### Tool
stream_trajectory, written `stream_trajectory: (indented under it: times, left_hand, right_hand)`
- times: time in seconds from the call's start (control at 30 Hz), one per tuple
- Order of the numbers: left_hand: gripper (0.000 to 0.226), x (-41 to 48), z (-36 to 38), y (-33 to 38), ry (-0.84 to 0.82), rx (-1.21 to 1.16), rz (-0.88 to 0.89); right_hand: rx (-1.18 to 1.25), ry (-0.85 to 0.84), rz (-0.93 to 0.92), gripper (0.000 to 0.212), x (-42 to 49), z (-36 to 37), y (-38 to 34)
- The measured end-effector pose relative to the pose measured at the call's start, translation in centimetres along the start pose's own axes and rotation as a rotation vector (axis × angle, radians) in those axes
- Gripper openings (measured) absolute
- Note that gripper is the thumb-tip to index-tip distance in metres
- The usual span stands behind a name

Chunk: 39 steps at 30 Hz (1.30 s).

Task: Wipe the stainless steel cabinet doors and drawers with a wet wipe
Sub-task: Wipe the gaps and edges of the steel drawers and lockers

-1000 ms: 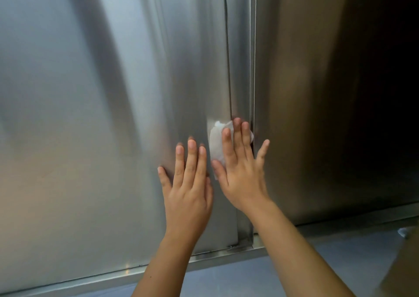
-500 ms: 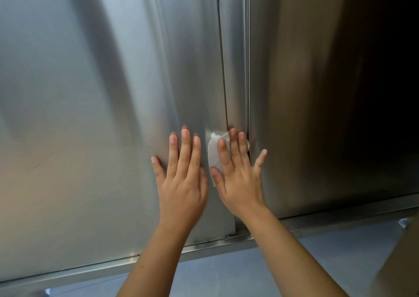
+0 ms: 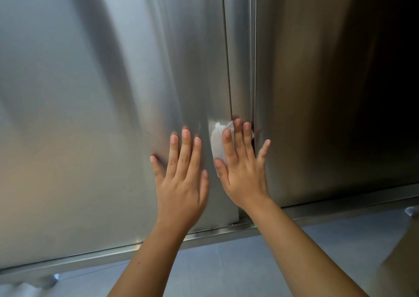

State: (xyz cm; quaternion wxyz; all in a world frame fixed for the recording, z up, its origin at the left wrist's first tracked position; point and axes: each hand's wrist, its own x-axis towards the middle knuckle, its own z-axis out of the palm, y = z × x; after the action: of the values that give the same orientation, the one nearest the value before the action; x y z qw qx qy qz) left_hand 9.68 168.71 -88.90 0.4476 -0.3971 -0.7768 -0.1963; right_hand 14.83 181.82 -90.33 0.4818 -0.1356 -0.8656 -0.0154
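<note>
Slid slightly lower, pressing wet wipe (image 3: 217, 145) under spread right hand (image 3: 243, 174); keep even pressure up cabinet door seam (image 3: 228, 69) above, bracing with flat left hand (image 3: 181, 183).

Wipe (image 3: 217, 143) under right hand (image 3: 243, 172), left hand (image 3: 181, 183) beside, on left door (image 3: 90, 115).

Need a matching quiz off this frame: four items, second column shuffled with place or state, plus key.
Column one:
1 left hand
2 right hand
3 wet wipe
4 floor

Column two:
A white, pinned under straight fingers
B grey, below the cabinet's bottom rail
C flat on the door, nothing under it
D pressing the cloth against the steel

Pairs: 1-C, 2-D, 3-A, 4-B
</note>
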Motion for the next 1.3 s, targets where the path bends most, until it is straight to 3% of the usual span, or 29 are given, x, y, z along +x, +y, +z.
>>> stream_trajectory:
  times: [0.57, 1.3]
  left_hand:
    - [0.068, -4.8, 2.0, 0.6, -0.191, 0.027, 0.006]
    - [0.080, -4.8, 3.0, 0.9, -0.182, 0.029, -0.009]
  right_hand:
    - [-0.077, -0.030, -0.026, 0.060, -9.1, 5.0, 1.3]
    - [-0.069, -0.050, -0.048, 0.060, -14.9, 8.3, 1.6]
